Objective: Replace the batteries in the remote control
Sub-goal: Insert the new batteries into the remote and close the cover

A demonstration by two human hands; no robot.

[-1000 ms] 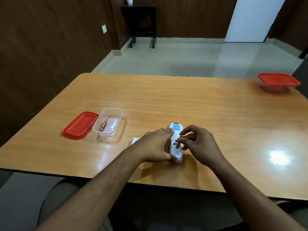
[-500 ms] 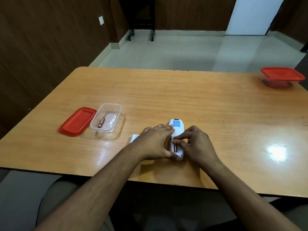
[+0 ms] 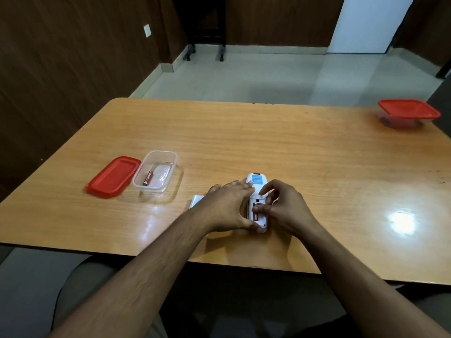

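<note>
A white remote control lies face down on the wooden table, its battery bay uncovered. My left hand clasps its left side and lower end. A red battery sits in the bay under the fingertips of my right hand, which press on it. A second red and black battery lies in a clear plastic container to the left. A white piece, perhaps the battery cover, peeks out behind my left hand.
A red lid lies beside the clear container. A closed container with a red lid stands at the table's far right. The table's near edge runs just below my wrists.
My right hand brought the battery down from above the remote into the bay and now presses on it. The left hand kept its hold. The camera tilted down slightly.
</note>
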